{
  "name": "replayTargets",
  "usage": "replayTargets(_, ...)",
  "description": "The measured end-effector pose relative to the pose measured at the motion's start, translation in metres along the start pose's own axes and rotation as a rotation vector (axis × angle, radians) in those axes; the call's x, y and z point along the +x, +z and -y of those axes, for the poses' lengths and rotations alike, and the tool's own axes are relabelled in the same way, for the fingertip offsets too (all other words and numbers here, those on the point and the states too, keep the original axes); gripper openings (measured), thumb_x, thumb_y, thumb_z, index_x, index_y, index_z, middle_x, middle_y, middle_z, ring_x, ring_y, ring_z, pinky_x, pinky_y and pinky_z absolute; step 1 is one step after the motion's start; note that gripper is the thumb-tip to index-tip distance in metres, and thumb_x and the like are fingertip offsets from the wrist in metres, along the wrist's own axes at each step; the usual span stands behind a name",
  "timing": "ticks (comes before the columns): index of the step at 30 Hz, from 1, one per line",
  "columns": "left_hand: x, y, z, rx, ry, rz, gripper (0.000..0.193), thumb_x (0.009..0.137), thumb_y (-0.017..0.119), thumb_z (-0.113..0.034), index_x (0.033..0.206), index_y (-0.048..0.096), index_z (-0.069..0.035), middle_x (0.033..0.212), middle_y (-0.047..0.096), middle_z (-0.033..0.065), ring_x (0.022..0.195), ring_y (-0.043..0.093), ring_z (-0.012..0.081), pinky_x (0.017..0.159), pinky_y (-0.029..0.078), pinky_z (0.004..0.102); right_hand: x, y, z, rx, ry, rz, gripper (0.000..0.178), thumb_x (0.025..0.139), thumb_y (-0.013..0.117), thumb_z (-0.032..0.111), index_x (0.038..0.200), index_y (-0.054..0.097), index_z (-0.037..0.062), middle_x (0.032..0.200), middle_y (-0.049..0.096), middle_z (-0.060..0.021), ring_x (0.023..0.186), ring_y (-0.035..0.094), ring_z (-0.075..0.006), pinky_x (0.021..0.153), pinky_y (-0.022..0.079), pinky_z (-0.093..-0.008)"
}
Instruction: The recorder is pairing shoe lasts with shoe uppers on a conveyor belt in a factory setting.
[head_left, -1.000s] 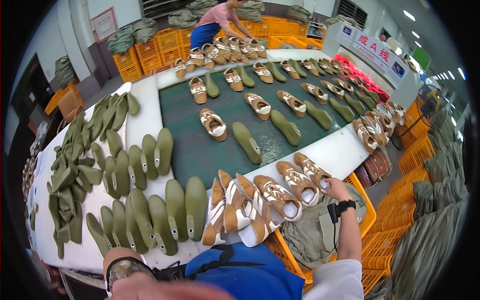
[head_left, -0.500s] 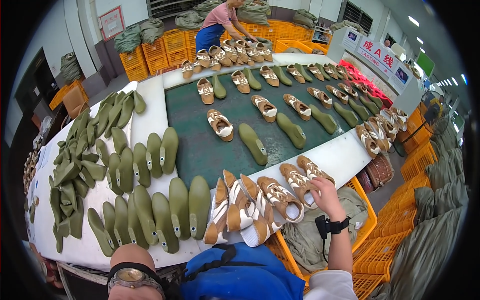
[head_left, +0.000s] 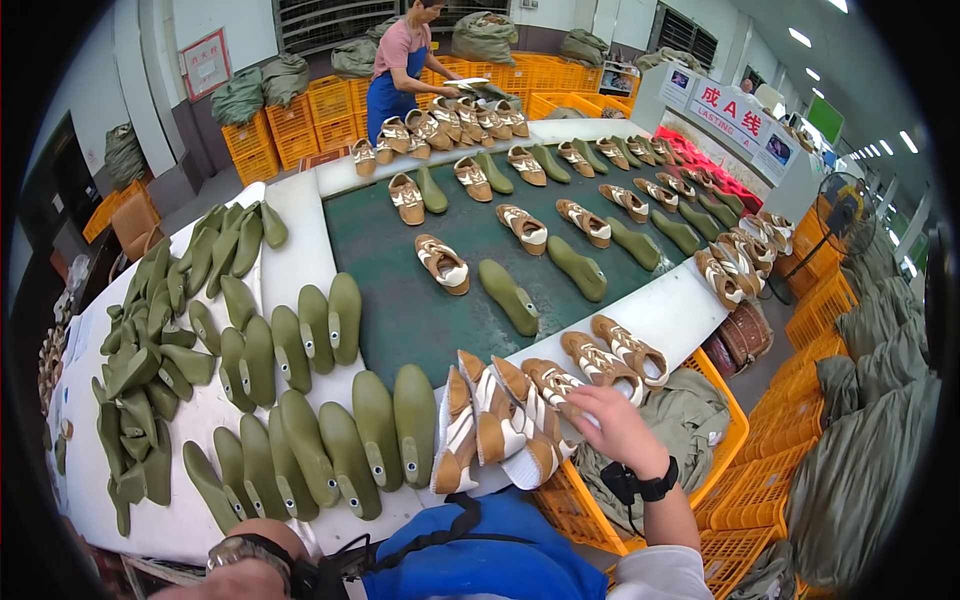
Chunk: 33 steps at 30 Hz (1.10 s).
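Observation:
My right hand (head_left: 612, 425), with a black band at its wrist, has its fingers closed at the heel end of a brown-and-white sneaker upper (head_left: 549, 380) and hides part of it. Two more sneaker uppers (head_left: 630, 350) lie just beyond it. To its left, several uppers lean on their sides, white soles showing (head_left: 455, 435). My left hand (head_left: 270, 537), below a wristwatch, is low at the table's front edge; its fingers are hidden. Nearest to it stand rows of green shoe lasts (head_left: 300, 440) on the white tabletop.
The green middle surface (head_left: 400, 335) carries rows of uppers and lasts. Loose lasts (head_left: 140, 370) are heaped at left. An orange crate (head_left: 735, 445) with grey-green cloth stands below the right edge. Across the table a person (head_left: 397, 75) in a blue apron handles something by more uppers.
My right hand has moved left and nearer, from the farther uppers to the adjacent one. My left hand has dropped lower and turned. The view has shifted slightly; the person opposite has straightened up.

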<state>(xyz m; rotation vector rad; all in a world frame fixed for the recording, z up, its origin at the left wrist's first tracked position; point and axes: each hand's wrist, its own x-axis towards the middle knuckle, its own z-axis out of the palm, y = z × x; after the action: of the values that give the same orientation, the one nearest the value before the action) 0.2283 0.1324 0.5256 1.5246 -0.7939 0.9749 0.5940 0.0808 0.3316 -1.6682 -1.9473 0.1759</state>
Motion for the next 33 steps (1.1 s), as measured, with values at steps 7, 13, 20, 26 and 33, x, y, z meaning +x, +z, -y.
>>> replayTargets(7, -0.102, -0.045, 0.021, 1.405, -0.95, -0.004, 0.051, 0.068, 0.071, -0.018, 0.113, 0.054, 0.001, 0.089, 0.06, 0.0162, 0.084, 0.057, 0.0355, 0.08, 0.046, 0.0407, 0.028, 0.029, 0.073, 0.38, -0.123, 0.121, 0.028, 0.081, 0.06, 0.01, 0.109, 0.059, 0.0057, 0.094, 0.062, -0.0126, 0.082, 0.061, -0.0305, 0.07, 0.051, -0.0348)
replayTargets(13, -0.249, -0.044, 0.021, 1.349, -1.64, 0.11, 0.055, 0.072, 0.069, -0.025, 0.118, 0.05, -0.003, 0.099, 0.059, 0.0168, 0.092, 0.057, 0.0331, 0.078, 0.047, 0.0408, 0.063, 0.118, 0.122, 0.252, -0.28, 0.513, 0.033, 0.082, 0.059, 0.018, 0.114, 0.056, 0.0096, 0.084, 0.063, -0.0137, 0.076, 0.062, -0.0324, 0.065, 0.05, -0.0397)
replayTargets(20, -0.29, -0.036, 0.043, 1.444, -1.508, 0.022, 0.06, 0.07, 0.071, -0.029, 0.12, 0.049, -0.005, 0.108, 0.054, 0.0165, 0.104, 0.052, 0.0332, 0.083, 0.045, 0.0411, 0.075, 0.183, 0.14, 0.03, -0.184, 0.724, 0.042, 0.081, 0.059, 0.025, 0.12, 0.051, 0.0099, 0.07, 0.062, -0.0163, 0.067, 0.062, -0.0351, 0.06, 0.05, -0.0443)
replayTargets(26, -0.301, -0.038, 0.064, 1.326, -1.446, 0.116, 0.071, 0.069, 0.071, -0.033, 0.13, 0.043, -0.012, 0.12, 0.048, 0.0178, 0.115, 0.043, 0.0367, 0.094, 0.038, 0.0467, 0.118, 0.132, 0.164, 0.038, -0.303, 0.836, 0.031, 0.078, 0.061, 0.022, 0.104, 0.058, 0.0062, 0.072, 0.063, -0.0175, 0.072, 0.063, -0.0359, 0.063, 0.05, -0.0454)
replayTargets(33, -0.314, -0.046, 0.077, 1.321, -1.452, 0.178, 0.073, 0.07, 0.07, -0.031, 0.134, 0.038, -0.016, 0.108, 0.055, 0.0149, 0.113, 0.044, 0.037, 0.093, 0.036, 0.0476, 0.259, 0.162, 0.151, -0.091, -0.373, 0.579, 0.025, 0.075, 0.06, 0.019, 0.095, 0.065, 0.0048, 0.082, 0.066, -0.0183, 0.079, 0.065, -0.0343, 0.067, 0.052, -0.0426)
